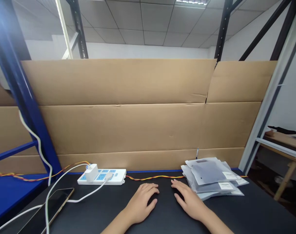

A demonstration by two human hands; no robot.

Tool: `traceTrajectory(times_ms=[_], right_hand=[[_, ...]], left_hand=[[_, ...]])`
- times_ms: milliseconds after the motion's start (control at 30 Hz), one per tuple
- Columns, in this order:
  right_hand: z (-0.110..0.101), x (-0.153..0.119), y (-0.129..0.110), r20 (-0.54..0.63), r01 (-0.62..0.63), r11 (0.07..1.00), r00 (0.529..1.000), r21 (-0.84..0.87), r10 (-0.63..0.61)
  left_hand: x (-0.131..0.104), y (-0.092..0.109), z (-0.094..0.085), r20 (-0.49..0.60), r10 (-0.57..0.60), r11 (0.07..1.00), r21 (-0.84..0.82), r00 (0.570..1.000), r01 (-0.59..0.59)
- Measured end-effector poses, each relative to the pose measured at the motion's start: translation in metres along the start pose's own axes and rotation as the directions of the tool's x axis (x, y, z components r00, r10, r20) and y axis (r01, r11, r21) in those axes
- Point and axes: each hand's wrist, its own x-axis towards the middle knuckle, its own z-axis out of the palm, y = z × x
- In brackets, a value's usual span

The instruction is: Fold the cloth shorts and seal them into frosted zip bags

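Observation:
My left hand (141,203) rests palm down on the black tabletop (162,216), its fingers loosely spread and nothing held. To its right, my right hand (190,200) lies on the same surface, thumb apart from the fingers, also holding nothing. A gap of bare tabletop separates the two. Just beyond and right of my right hand sits a stack of grey plastic packets (208,175) with white labels. A white power strip (116,177) lies to the left beyond my left hand, with a plug and a white adapter in it.
A dark phone (50,209) lies at the left under white cables (86,195). Red and yellow wires (152,177) run along the back edge. Cardboard panels (128,126) stand behind, between a blue post (28,94) and a grey post (267,107).

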Motion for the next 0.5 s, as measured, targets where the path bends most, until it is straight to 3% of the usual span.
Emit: traceTrajectory(times_ms=[500], right_hand=[[-0.0045,-0.0028,-0.0078,-0.003,0.029,0.999,1.0,0.016,-0.029]], left_hand=[[-0.0005,-0.0018,0.0012,-0.012,0.013,1.0,-0.009,1.0,-0.013]])
